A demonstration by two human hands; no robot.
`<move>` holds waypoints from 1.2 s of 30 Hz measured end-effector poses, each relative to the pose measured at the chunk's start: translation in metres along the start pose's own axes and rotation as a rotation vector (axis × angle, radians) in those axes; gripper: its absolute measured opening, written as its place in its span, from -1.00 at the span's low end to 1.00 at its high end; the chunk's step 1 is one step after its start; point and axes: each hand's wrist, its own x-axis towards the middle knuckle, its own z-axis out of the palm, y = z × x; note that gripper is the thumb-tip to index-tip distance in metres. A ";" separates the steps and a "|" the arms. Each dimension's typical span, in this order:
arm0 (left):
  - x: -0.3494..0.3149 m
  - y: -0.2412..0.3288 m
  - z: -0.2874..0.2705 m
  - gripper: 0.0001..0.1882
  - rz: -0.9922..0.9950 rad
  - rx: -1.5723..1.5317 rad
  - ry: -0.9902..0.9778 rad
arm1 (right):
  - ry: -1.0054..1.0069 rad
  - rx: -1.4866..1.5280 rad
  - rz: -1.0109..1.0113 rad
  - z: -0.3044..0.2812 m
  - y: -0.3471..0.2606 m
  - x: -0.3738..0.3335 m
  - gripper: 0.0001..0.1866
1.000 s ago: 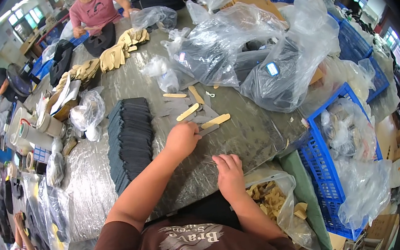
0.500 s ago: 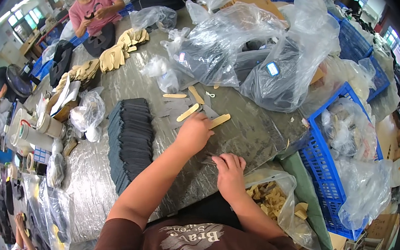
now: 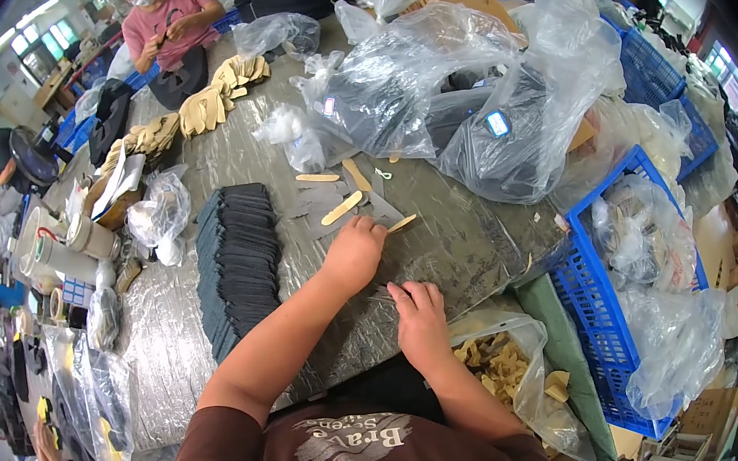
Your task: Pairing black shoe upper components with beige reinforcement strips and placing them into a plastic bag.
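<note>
Where fingers (image 3: 366, 223) curl, slim tan strips (image 3: 342, 208), ridged dark stack (image 3: 239, 263)

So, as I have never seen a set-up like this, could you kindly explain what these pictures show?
There is no machine here: a person works with two bare hands. Every picture comes from the left of two wide fisheye cameras worn on the head, looking down, so straight edges bend near the rim.

On the table lie a long row of overlapping dark pieces, some pale flat sticks, thin grey pieces and, farther back, clear plastic bags. A blue crate stands to the right.

The left hand is down among the sticks, its fingers beside one; whether it grips that stick is hidden. The right hand is near the table's front edge, and I cannot tell whether it holds anything.
</note>
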 end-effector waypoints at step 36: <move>-0.029 0.001 -0.038 -0.83 -0.203 -0.684 -0.409 | -0.015 -0.022 -0.044 -0.002 -0.002 0.002 -0.64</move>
